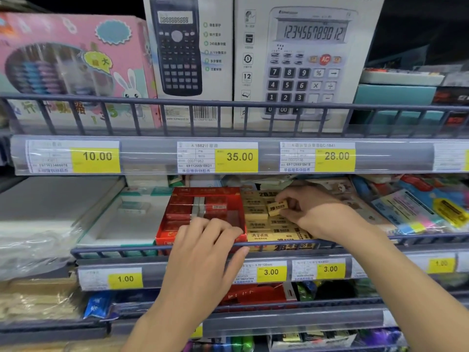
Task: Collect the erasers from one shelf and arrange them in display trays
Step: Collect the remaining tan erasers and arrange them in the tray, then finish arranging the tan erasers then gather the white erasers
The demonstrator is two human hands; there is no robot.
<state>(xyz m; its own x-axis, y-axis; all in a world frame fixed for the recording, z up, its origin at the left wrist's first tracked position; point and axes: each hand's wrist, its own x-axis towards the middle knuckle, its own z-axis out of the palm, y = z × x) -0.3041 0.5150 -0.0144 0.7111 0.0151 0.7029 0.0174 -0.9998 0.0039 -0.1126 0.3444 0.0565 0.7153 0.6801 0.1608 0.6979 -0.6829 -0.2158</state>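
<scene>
The right hand (312,212) pinches a small cream rectangular eraser (277,207) between thumb and fingertips, so the eraser sits at the very tip of the grip, raised just above the yellow cardboard display tray (272,231) of matching erasers on the middle wire shelf (114,250). The left hand (203,252) rests its fingers, loosely bent and holding nothing, on the front edge of the neighbouring red cardboard tray (203,212).
</scene>
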